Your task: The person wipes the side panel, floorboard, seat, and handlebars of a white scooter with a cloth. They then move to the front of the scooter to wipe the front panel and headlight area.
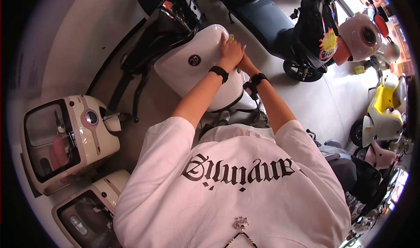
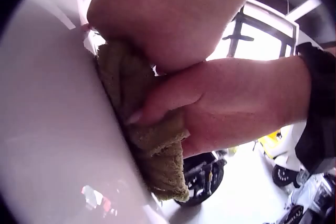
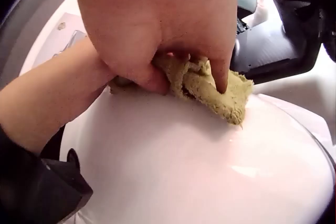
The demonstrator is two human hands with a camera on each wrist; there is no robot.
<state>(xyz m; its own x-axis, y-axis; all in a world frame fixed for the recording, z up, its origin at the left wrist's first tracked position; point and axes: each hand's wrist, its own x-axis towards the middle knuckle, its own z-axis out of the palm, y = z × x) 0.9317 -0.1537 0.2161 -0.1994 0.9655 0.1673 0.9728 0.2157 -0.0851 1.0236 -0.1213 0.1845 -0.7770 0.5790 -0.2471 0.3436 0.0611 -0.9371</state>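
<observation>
A glossy white scooter body panel (image 1: 183,79) with a round dark emblem stands before me, below black handlebars. At its upper right edge my left hand (image 1: 229,55) grips a yellow-green terry cloth (image 2: 165,166) against the panel. Close beside it, partly hidden behind the left hand in the head view, my right hand (image 1: 247,64) holds the same cloth. The right thumb (image 2: 163,100) presses on the cloth's folds in the left wrist view. In the right wrist view, the bunched cloth (image 3: 236,103) lies along the panel's upper edge, and most left fingers are hidden.
Black handlebars (image 1: 129,66) reach out at the left of the panel. A dark scooter (image 1: 262,22) stands just beyond it. Cream cabin vehicles (image 1: 103,136) line the left, beside a pale wall (image 1: 78,33). At the right stand a pink scooter (image 1: 356,36) and a yellow-and-white scooter (image 1: 385,101).
</observation>
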